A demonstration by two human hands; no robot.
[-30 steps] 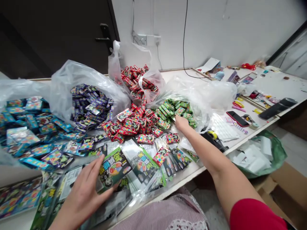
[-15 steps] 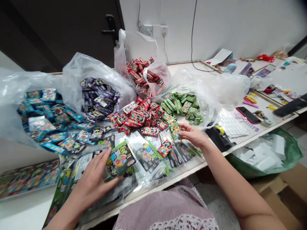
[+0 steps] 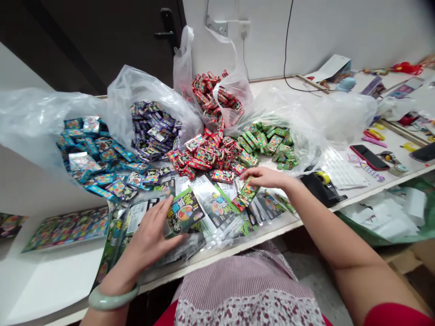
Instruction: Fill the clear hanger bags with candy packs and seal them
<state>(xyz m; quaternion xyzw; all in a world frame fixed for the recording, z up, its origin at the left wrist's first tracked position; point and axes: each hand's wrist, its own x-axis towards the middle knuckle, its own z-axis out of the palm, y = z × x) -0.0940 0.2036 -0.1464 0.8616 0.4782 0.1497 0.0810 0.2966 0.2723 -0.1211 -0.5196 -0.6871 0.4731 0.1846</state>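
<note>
Pale jade bangle (image 3: 113, 299) around the left wrist (image 3: 113, 283) at 7 o'clock. Left hand (image 3: 149, 240) on a green-and-black packet (image 3: 185, 212) on the white table (image 3: 54, 280), fingers (image 3: 158, 217) spread apart, resting, not clamped. Loose blue, purple, red and green packets (image 3: 207, 154) heaped at 12 o'clock. Right hand (image 3: 267, 177) at 3 o'clock, fingers (image 3: 253, 173) together over a small green packet (image 3: 248, 190), any grip impossible to tell. Black tape dispenser (image 3: 321, 188) just beyond.

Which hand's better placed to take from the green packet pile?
Right, likely: the right grip sits just in front of the pile of green packets and touches a small green packet. The left grip lies on a large green-edged packet, farther off.
</note>
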